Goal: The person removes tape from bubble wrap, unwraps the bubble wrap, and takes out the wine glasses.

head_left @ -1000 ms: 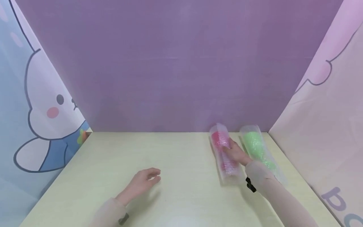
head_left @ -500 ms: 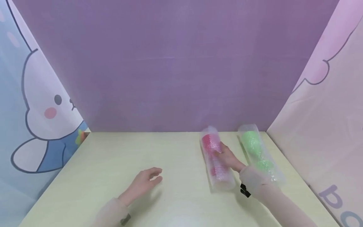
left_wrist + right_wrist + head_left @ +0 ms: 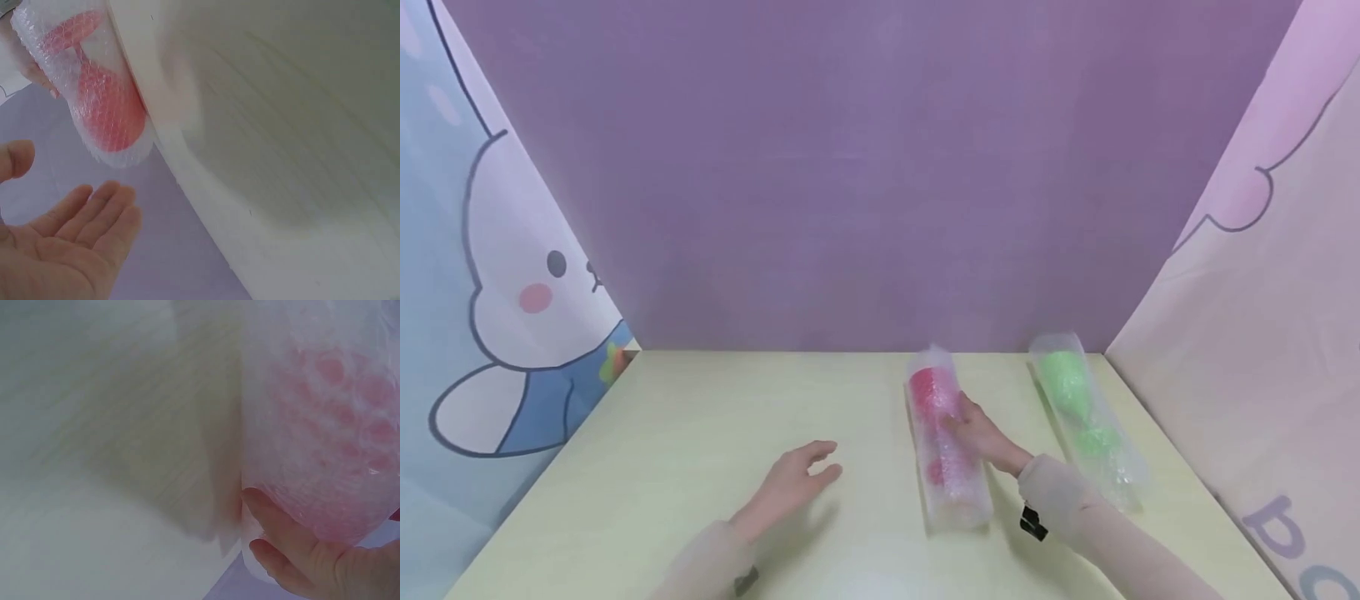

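A red goblet [image 3: 932, 392] in clear bubble wrap lies on its side on the table, right of the middle. In the left wrist view the goblet's bowl [image 3: 112, 115], thin stem and round foot show through the wrap. My right hand [image 3: 988, 439] grips the wrapped goblet from its right side, fingers along the wrap in the right wrist view. My left hand [image 3: 792, 483] is held over the table to the left of the goblet, with fingers loosely bent and nothing in them. Its palm and fingertips [image 3: 128, 195] appear in the left wrist view, apart from the bundle.
A green goblet [image 3: 1067, 383] in similar bubble wrap lies at the right, beyond my right forearm. The pale table [image 3: 715, 408] ends at a purple back panel [image 3: 880, 208]. Printed cloths, one with a rabbit [image 3: 542, 258], flank both sides.
My right hand has moved the wrapped red goblet left and toward me, away from the green one. My left hand has shifted slightly right, still holding nothing.
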A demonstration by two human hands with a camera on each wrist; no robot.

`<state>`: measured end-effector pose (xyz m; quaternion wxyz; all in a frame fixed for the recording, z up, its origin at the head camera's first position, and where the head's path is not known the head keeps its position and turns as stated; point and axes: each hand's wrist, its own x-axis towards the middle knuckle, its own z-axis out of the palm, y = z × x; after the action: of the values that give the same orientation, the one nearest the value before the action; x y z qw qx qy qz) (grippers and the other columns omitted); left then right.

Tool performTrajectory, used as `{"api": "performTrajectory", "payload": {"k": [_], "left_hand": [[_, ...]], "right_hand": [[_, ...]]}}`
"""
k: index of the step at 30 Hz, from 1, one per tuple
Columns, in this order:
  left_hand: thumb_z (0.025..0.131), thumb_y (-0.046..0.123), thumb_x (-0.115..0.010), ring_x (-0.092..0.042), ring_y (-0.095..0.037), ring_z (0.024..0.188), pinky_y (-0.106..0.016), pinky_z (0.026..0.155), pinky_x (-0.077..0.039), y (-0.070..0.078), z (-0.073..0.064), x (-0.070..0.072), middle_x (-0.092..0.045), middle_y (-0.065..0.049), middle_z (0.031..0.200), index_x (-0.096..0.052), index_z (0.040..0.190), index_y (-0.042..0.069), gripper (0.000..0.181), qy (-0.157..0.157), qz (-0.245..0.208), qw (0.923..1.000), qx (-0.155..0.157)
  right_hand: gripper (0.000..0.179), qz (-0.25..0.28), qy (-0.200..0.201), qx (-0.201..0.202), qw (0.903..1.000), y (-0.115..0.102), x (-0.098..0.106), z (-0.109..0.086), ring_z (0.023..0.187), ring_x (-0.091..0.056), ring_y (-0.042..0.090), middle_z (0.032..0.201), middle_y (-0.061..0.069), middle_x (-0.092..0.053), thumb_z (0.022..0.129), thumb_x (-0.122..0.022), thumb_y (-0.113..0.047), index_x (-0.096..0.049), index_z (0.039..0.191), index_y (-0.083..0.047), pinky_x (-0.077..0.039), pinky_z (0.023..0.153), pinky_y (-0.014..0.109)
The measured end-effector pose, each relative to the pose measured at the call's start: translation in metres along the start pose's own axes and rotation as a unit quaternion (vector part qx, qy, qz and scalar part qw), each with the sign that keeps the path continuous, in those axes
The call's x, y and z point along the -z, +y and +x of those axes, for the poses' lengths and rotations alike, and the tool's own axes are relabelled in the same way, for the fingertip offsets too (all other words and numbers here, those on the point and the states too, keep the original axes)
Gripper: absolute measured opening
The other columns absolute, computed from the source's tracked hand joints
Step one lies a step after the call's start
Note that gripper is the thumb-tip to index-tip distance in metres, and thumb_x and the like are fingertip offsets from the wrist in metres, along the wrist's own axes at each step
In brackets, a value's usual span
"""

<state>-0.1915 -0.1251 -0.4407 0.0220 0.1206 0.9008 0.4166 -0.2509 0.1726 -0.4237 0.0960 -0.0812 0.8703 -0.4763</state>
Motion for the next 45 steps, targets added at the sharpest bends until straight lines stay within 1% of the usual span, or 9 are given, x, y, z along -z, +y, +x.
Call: {"api": "performTrajectory", "payload": {"k": [5, 12, 15, 18, 21, 27, 33, 37, 45], "left_hand": [[0.090, 0.037, -0.055, -0.045, -0.039, 0.122, -0.053, 0.099, -0.040, 0.005, 0.014, -0.011, -0.048, -0.018, 0.135, -0.045, 0.133, 0.005, 0.055, -0.020, -0.033, 0.9992, 0.004], [0.089, 0.042, -0.054, -0.035, -0.041, 0.129, -0.056, 0.104, -0.032, 0.015, 0.045, -0.032, -0.038, -0.019, 0.142, -0.035, 0.140, 0.003, 0.067, -0.058, -0.080, 0.9950, 0.012], [0.088, 0.041, -0.055, -0.030, -0.043, 0.131, -0.056, 0.106, -0.028, 0.018, 0.056, -0.040, -0.030, -0.016, 0.148, -0.028, 0.143, 0.003, 0.071, -0.082, -0.097, 0.9918, 0.008], [0.087, 0.038, -0.058, -0.025, -0.045, 0.133, -0.057, 0.107, -0.025, 0.021, 0.065, -0.044, -0.021, -0.013, 0.151, -0.023, 0.144, 0.004, 0.076, -0.095, -0.114, 0.9890, -0.002], [0.084, 0.039, -0.062, -0.018, -0.040, 0.137, -0.057, 0.109, -0.021, 0.023, 0.071, -0.045, -0.013, -0.010, 0.154, -0.017, 0.146, 0.007, 0.083, -0.101, -0.119, 0.9877, -0.014], [0.084, 0.038, -0.063, -0.009, -0.031, 0.141, -0.055, 0.112, -0.014, 0.022, 0.074, -0.044, -0.005, -0.007, 0.155, -0.011, 0.148, 0.010, 0.088, -0.109, -0.112, 0.9871, -0.035], [0.083, 0.037, -0.064, -0.011, -0.033, 0.140, -0.057, 0.111, -0.016, 0.017, 0.069, -0.040, -0.001, -0.004, 0.156, -0.009, 0.148, 0.011, 0.089, -0.113, -0.116, 0.9863, -0.032], [0.082, 0.037, -0.064, -0.008, -0.032, 0.141, -0.058, 0.110, -0.015, 0.013, 0.068, -0.037, 0.002, -0.003, 0.156, -0.007, 0.148, 0.013, 0.091, -0.116, -0.118, 0.9857, -0.033], [0.082, 0.039, -0.065, -0.005, -0.031, 0.141, -0.054, 0.112, -0.016, 0.006, 0.063, -0.030, 0.004, -0.004, 0.156, -0.006, 0.148, 0.011, 0.093, -0.116, -0.096, 0.9877, -0.043]], "right_hand": [[0.068, 0.015, -0.008, -0.007, 0.9998, -0.001, -0.009, -0.005, 0.137, -0.002, 0.043, 0.149, 0.029, -0.002, 0.098, -0.038, -0.021, 0.002, 0.142, 0.010, -0.005, 0.112, 0.053], [0.063, 0.041, -0.017, -0.008, 0.9990, -0.004, -0.021, -0.007, 0.137, 0.000, 0.044, 0.149, 0.028, 0.000, 0.092, -0.036, -0.005, 0.000, 0.142, 0.009, -0.002, 0.112, 0.054], [0.064, 0.051, -0.022, -0.008, 0.9984, -0.008, -0.024, -0.007, 0.137, 0.001, 0.043, 0.150, 0.028, 0.002, 0.092, -0.036, -0.005, 0.001, 0.142, 0.009, -0.001, 0.112, 0.054], [0.063, 0.063, -0.021, -0.002, 0.9978, -0.012, -0.028, -0.005, 0.138, 0.003, 0.042, 0.150, 0.027, 0.002, 0.093, -0.035, -0.006, 0.001, 0.143, 0.009, 0.001, 0.112, 0.054], [0.063, 0.076, -0.015, 0.005, 0.9970, -0.017, -0.033, -0.004, 0.138, 0.003, 0.042, 0.150, 0.028, 0.001, 0.092, -0.035, -0.005, 0.001, 0.142, 0.009, 0.002, 0.112, 0.054], [0.063, 0.099, -0.005, 0.003, 0.9951, -0.021, -0.045, -0.002, 0.137, 0.002, 0.043, 0.149, 0.029, 0.000, 0.092, -0.035, -0.004, 0.000, 0.142, 0.010, 0.001, 0.112, 0.054], [0.063, 0.113, -0.008, 0.008, 0.9935, -0.020, -0.055, 0.000, 0.137, 0.001, 0.043, 0.150, 0.028, 0.001, 0.092, -0.035, -0.003, 0.002, 0.142, 0.010, 0.000, 0.112, 0.054], [0.063, 0.128, -0.007, 0.017, 0.9916, -0.020, -0.060, 0.001, 0.137, 0.000, 0.044, 0.149, 0.029, 0.000, 0.092, -0.035, -0.003, 0.001, 0.142, 0.011, -0.001, 0.112, 0.054], [0.062, 0.140, -0.010, 0.000, 0.9901, -0.024, -0.070, -0.001, 0.138, -0.001, 0.043, 0.150, 0.027, -0.001, 0.095, -0.036, -0.009, 0.000, 0.143, 0.007, -0.002, 0.112, 0.055]]}}
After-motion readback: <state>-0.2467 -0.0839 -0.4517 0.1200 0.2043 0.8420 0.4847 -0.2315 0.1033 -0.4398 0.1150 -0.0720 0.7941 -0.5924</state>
